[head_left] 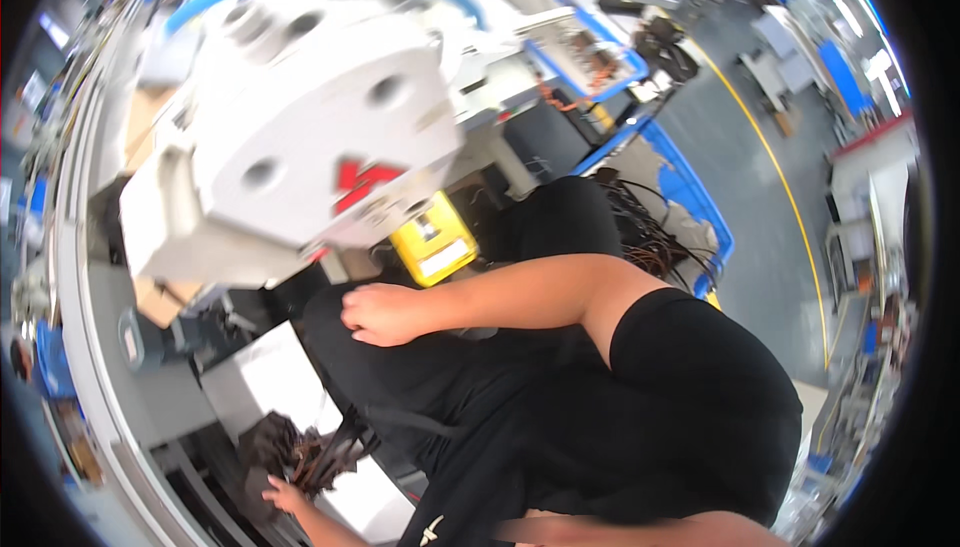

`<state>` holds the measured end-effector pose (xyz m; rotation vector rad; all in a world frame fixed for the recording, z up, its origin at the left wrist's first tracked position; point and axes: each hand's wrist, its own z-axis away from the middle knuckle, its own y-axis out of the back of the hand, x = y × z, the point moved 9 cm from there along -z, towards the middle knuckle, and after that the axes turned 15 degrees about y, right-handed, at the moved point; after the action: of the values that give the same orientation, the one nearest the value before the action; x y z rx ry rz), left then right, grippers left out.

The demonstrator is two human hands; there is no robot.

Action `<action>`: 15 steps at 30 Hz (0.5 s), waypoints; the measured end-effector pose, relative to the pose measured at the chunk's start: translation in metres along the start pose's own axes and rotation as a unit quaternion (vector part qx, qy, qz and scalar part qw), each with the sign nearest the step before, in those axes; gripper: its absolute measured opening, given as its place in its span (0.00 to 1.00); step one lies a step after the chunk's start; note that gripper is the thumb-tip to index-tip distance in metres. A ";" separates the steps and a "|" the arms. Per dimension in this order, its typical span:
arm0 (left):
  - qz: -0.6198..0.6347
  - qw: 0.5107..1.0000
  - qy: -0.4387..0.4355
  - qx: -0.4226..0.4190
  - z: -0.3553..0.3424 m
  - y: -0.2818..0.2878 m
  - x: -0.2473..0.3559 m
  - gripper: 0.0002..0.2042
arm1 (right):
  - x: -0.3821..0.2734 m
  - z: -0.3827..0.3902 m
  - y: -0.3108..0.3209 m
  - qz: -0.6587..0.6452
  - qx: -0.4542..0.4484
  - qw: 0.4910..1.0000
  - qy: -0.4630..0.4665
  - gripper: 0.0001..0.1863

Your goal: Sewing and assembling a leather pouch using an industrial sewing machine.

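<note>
At near left, the left hand (285,497) touches a dark cable bundle (322,461) over a white surface (268,377), fingers partly spread, grip unclear. Farther right, the right hand (385,314) rests loosely curled on a black-clad leg (350,357); I cannot tell if it holds anything.

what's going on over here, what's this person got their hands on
A person in black clothes has the left hand at a dark bundle of cables, low at the left; whether the fingers grip it is hard to tell. The right hand lies over the dark clothing on a leg, with no object visible in it. A big white machine stands in front, a yellow panel beside it. More cables sit in a blue-rimmed bin to the right.
</note>
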<state>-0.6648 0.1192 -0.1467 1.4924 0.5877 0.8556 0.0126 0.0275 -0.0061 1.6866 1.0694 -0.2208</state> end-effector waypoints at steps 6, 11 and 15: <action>-0.288 0.948 -0.130 0.041 -0.019 -0.018 -0.014 0.36 | 0.079 0.181 0.151 0.010 0.046 0.947 -0.319 0.10; -0.031 0.972 -0.088 0.213 0.103 0.093 0.061 0.31 | 0.075 0.354 0.354 0.274 0.407 0.729 -0.477 0.12; 0.119 0.891 -0.341 0.273 0.188 0.098 0.166 0.25 | 0.083 0.416 0.415 0.383 0.413 0.656 -0.502 0.17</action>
<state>-0.4290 0.1245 -0.0163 2.2680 0.1062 0.2841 0.5113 -0.2873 0.0545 2.1323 -0.7463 -1.0424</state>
